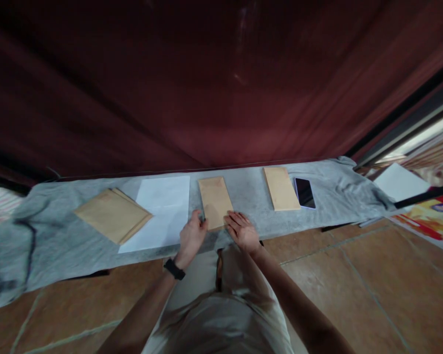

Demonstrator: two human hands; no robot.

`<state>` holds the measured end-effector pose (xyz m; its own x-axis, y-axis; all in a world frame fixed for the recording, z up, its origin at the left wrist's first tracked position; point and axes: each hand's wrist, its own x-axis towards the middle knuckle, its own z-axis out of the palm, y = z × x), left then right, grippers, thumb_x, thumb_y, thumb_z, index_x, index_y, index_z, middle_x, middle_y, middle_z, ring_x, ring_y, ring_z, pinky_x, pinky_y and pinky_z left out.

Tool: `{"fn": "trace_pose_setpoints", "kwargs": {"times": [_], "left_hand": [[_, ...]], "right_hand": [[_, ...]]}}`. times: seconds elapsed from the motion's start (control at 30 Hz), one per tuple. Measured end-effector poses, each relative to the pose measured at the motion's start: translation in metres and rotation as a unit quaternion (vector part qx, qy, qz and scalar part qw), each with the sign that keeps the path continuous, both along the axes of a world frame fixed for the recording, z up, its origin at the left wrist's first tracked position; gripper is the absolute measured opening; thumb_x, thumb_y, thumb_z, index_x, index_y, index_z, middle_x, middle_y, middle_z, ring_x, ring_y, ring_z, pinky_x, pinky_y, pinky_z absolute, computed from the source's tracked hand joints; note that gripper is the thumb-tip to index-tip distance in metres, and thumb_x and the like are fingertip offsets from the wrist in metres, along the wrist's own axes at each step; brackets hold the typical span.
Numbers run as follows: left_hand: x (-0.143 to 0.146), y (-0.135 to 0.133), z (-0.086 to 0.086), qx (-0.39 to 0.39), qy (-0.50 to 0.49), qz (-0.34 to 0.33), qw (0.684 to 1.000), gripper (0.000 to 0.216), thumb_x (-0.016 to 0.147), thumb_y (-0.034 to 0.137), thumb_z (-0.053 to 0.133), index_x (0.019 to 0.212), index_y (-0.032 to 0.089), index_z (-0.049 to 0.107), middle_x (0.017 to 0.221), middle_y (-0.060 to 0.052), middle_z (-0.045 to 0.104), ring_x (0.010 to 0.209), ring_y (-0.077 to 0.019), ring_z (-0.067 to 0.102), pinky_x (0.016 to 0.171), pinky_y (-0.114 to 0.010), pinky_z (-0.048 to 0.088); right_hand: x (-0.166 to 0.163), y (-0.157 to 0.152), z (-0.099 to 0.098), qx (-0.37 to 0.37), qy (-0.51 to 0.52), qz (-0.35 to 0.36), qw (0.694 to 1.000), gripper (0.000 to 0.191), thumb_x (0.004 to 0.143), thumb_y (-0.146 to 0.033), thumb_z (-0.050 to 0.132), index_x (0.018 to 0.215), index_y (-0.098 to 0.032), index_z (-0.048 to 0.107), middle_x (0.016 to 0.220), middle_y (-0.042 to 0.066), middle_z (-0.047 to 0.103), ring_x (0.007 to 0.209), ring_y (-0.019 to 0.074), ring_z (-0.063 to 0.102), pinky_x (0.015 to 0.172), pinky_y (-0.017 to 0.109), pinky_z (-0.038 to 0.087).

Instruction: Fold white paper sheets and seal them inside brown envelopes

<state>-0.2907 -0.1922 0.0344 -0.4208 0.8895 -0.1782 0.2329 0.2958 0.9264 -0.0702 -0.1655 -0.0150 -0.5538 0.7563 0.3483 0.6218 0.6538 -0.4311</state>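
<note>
A brown paper envelope (216, 200) lies flat on the grey cloth in front of me, with its long side pointing away. At its lower left edge is my left hand (193, 236), thumb against the paper and forefinger held apart from it, the other fingers partly hidden. My right hand (244, 233) rests palm down at the lower right corner, fingers stretched out and their tips on the envelope's edge. To the left, a small pile of brown envelopes (110, 214) overlaps a white sheet of paper (164, 209). Another brown envelope or stack (280, 189) lies to the right.
A phone (304, 192) lies beside the right envelope. Grey cloth (243, 184) covers the long, narrow surface, bunched at both ends. A dark red curtain-like sheet (221, 98) rises behind it. At far right are a white panel (401, 184) and a colourful printed sheet (431, 221).
</note>
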Motion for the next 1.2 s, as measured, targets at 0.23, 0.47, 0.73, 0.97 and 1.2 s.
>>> {"fn": "trace_pose_setpoints", "kwargs": {"times": [0.23,0.47,0.73,0.97,1.2], "left_hand": [[0.012,0.041,0.006,0.168,0.085,-0.217,0.958,0.035,0.085,0.025,0.067,0.12,0.025,0.07,0.15,-0.009,0.056,0.149,-0.0296,0.038,0.129,-0.044,0.016],[-0.007,0.131,-0.001,0.178,0.182,-0.324,0.911,0.046,0.089,0.033,0.062,0.134,0.022,0.063,0.153,-0.01,0.054,0.152,-0.0257,0.035,0.129,-0.043,0.012],[-0.024,0.177,-0.022,0.135,0.222,-0.397,0.88,0.048,0.09,0.038,0.059,0.136,0.025,0.064,0.156,-0.007,0.052,0.151,-0.0233,0.037,0.128,-0.04,0.012],[-0.026,0.175,-0.035,0.125,0.306,-0.426,0.842,0.055,0.094,0.04,0.053,0.148,0.026,0.053,0.164,-0.005,0.041,0.155,-0.0222,0.027,0.128,-0.041,0.005],[-0.024,0.166,-0.04,0.154,0.255,-0.449,0.842,0.055,0.094,0.039,0.054,0.147,0.025,0.055,0.163,-0.006,0.042,0.155,-0.0225,0.03,0.128,-0.039,0.006]], "right_hand": [[-0.003,-0.002,0.003,0.012,-0.006,-0.012,1.0,0.04,0.103,-0.027,0.05,0.141,-0.024,0.06,0.15,0.01,0.057,0.138,0.0248,0.054,0.121,0.048,0.038],[-0.004,-0.001,0.006,0.009,-0.004,-0.004,1.0,0.039,0.103,-0.028,0.05,0.14,-0.023,0.061,0.148,0.01,0.059,0.138,0.0243,0.055,0.12,0.048,0.04],[-0.007,-0.002,0.004,0.019,0.004,-0.021,1.0,0.04,0.101,-0.028,0.055,0.14,-0.025,0.062,0.146,0.011,0.06,0.134,0.0251,0.059,0.118,0.049,0.042],[-0.006,-0.001,0.005,0.0,-0.004,-0.018,1.0,0.04,0.103,-0.031,0.05,0.141,-0.024,0.061,0.147,0.011,0.059,0.136,0.0256,0.057,0.12,0.049,0.039],[-0.004,-0.002,0.006,-0.018,0.017,-0.015,1.0,0.041,0.103,-0.025,0.046,0.141,-0.02,0.06,0.146,0.011,0.06,0.137,0.023,0.055,0.121,0.048,0.037]]}}
